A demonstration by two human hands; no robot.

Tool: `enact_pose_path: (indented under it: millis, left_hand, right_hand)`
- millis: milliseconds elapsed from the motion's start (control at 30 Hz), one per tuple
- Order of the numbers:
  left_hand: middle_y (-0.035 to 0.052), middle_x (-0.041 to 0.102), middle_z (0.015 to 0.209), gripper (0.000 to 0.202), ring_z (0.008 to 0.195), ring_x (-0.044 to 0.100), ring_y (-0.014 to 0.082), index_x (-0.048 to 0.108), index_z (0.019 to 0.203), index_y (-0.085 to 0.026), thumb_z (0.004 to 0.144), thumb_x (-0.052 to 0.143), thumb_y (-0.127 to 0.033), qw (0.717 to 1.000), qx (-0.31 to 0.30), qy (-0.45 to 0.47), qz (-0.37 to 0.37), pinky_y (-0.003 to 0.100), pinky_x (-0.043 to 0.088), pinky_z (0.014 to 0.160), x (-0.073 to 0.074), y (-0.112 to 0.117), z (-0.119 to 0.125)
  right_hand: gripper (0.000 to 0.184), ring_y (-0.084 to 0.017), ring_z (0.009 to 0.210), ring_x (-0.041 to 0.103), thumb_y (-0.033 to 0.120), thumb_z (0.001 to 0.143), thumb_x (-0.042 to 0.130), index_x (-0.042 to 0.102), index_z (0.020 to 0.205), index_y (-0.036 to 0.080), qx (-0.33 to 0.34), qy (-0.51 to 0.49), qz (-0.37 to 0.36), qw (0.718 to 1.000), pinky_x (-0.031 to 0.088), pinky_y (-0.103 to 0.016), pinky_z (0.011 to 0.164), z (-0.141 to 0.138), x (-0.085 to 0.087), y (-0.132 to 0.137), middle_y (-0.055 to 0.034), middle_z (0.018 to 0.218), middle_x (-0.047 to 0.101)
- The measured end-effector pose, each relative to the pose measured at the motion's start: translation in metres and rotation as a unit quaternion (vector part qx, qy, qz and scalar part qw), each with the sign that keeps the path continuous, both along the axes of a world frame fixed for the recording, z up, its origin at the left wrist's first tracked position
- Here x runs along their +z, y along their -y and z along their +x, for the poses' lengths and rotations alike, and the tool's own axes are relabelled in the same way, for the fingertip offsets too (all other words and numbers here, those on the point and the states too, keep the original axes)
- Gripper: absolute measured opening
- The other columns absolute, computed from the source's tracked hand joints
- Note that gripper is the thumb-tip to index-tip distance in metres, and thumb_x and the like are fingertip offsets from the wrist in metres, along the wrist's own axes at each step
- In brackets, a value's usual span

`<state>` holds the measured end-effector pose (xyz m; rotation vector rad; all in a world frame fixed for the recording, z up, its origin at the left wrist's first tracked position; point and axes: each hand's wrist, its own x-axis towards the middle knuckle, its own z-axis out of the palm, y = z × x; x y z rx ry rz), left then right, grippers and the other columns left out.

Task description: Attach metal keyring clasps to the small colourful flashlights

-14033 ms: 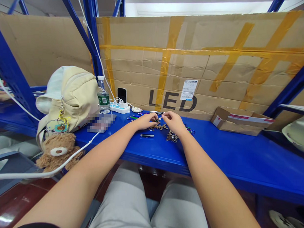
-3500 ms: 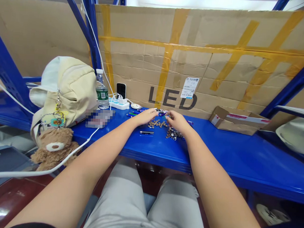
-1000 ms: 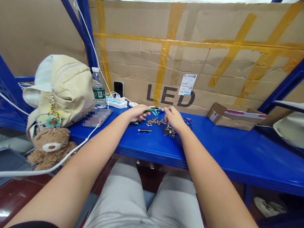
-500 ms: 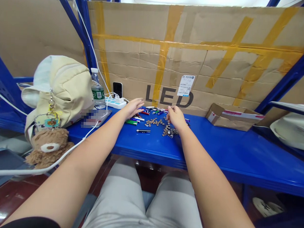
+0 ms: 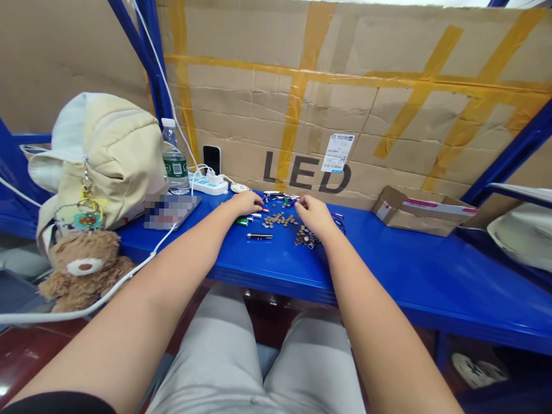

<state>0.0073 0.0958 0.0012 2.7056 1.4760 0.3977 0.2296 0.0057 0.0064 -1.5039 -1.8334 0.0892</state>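
My left hand (image 5: pixel 248 202) lies low over a group of colored pen-like tubes, its fingers extended towards the middle. Green tubes (image 5: pixel 242 220) show beneath that wrist. My right hand (image 5: pixel 312 214) is closed, fingertips together at the right end of the back row of colored tubes (image 5: pixel 279 195); whatever they hold is too small to make out. Between the hands lies a spread of small brownish discs (image 5: pixel 280 219). Near my right wrist is a pile of small metal pieces (image 5: pixel 306 237). A single black pen-like tube (image 5: pixel 259 236) rests in front of the discs.
A blue table (image 5: pixel 392 259) backs onto a large cardboard sheet (image 5: pixel 243 109). Leftward are a power strip (image 5: pixel 208 183), water bottle (image 5: pixel 175 161), tablet-like device (image 5: pixel 185 211), cream backpack (image 5: pixel 119 153) and teddy bear (image 5: pixel 86 273). A small cardboard box (image 5: pixel 420 215) stands right. A white cable (image 5: pixel 152 251) crosses by my left forearm.
My left hand has moved right and down onto the colored tubes. My right hand has shifted slightly left, still with its fingertips together. The black tube stays in place.
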Motion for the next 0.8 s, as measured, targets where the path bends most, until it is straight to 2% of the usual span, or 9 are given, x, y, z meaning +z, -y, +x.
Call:
enact_pose_path:
  millis: [133,200,267,400,500,567,633,700,800]
  left_hand:
    - [0.0046,0.074,0.092,0.026,0.086,0.066,0.0194,0.074,0.092,-0.021,0.075,0.064,-0.036,0.999,-0.025,0.015,-0.039,0.025,0.046,0.082,0.002,0.004,-0.001]
    - [0.0055,0.073,0.088,0.024,0.083,0.065,0.019,0.074,0.09,-0.018,0.076,0.062,-0.034,0.998,-0.041,0.044,-0.011,0.026,0.046,0.081,0.004,0.009,-0.001]
    - [0.0064,0.072,0.093,0.025,0.086,0.064,0.0186,0.071,0.095,-0.017,0.08,0.059,-0.032,0.991,-0.039,0.122,0.037,0.027,0.046,0.082,0.007,0.014,0.0]
    - [0.0065,0.071,0.097,0.028,0.085,0.065,0.0165,0.065,0.103,-0.014,0.082,0.058,-0.031,0.944,0.011,0.322,0.074,0.028,0.049,0.081,0.016,0.025,-0.003]
    - [0.006,0.071,0.096,0.026,0.084,0.065,0.0155,0.063,0.102,-0.013,0.082,0.059,-0.03,0.915,0.025,0.394,0.08,0.029,0.05,0.083,0.021,0.028,-0.007]
    - [0.0061,0.071,0.097,0.026,0.086,0.065,0.0157,0.062,0.101,-0.013,0.081,0.06,-0.03,0.91,0.03,0.406,0.078,0.03,0.05,0.085,0.022,0.029,-0.009]
    - [0.0064,0.07,0.096,0.026,0.087,0.065,0.0164,0.063,0.101,-0.013,0.081,0.06,-0.03,0.919,0.02,0.391,0.051,0.031,0.05,0.084,0.02,0.03,-0.009]
    - [0.0063,0.07,0.094,0.027,0.085,0.065,0.0168,0.064,0.1,-0.014,0.08,0.06,-0.031,0.937,-0.019,0.348,-0.002,0.031,0.051,0.081,0.017,0.033,-0.006]
    - [0.0045,0.07,0.091,0.029,0.082,0.064,0.0166,0.065,0.1,-0.015,0.079,0.059,-0.034,0.958,-0.101,0.258,-0.067,0.03,0.05,0.079,0.014,0.041,0.003]
  right_hand:
    - [0.013,-0.02,0.081,0.061,0.02,0.08,0.052,0.065,0.079,0.019,0.036,0.1,-0.027,0.994,0.043,-0.029,0.072,-0.002,-0.003,0.0,-0.0071,0.087,0.07]
    - [0.013,-0.021,0.087,0.062,0.019,0.078,0.056,0.068,0.082,0.019,0.053,0.134,-0.044,0.989,0.045,-0.029,0.077,-0.003,-0.004,0.001,-0.0074,0.093,0.071]
    - [0.013,-0.021,0.091,0.062,0.021,0.076,0.061,0.071,0.084,0.021,0.062,0.159,-0.061,0.983,0.045,-0.03,0.082,-0.004,-0.005,0.003,-0.0072,0.098,0.07]
    - [0.015,-0.022,0.095,0.061,0.031,0.078,0.063,0.072,0.086,0.024,0.059,0.192,-0.081,0.976,0.046,-0.033,0.085,-0.007,-0.005,0.006,-0.0068,0.102,0.068]
    - [0.015,-0.023,0.094,0.06,0.033,0.078,0.063,0.072,0.085,0.023,0.051,0.201,-0.092,0.974,0.046,-0.033,0.085,-0.009,-0.004,0.007,-0.0073,0.103,0.068]
    - [0.013,-0.022,0.091,0.061,0.032,0.078,0.063,0.071,0.081,0.022,0.048,0.203,-0.101,0.973,0.046,-0.033,0.082,-0.009,-0.004,0.008,-0.0073,0.1,0.068]
    - [0.011,-0.021,0.089,0.061,0.031,0.078,0.064,0.071,0.079,0.022,0.051,0.198,-0.1,0.974,0.046,-0.032,0.08,-0.009,-0.004,0.007,-0.0069,0.099,0.068]
    - [0.008,-0.02,0.089,0.061,0.027,0.078,0.064,0.07,0.078,0.022,0.057,0.179,-0.071,0.98,0.046,-0.03,0.079,-0.009,-0.003,0.006,-0.0063,0.097,0.068]
    - [0.007,-0.019,0.089,0.06,0.023,0.078,0.063,0.069,0.08,0.02,0.062,0.12,0.015,0.991,0.044,-0.03,0.08,-0.009,-0.001,0.005,-0.0057,0.092,0.068]
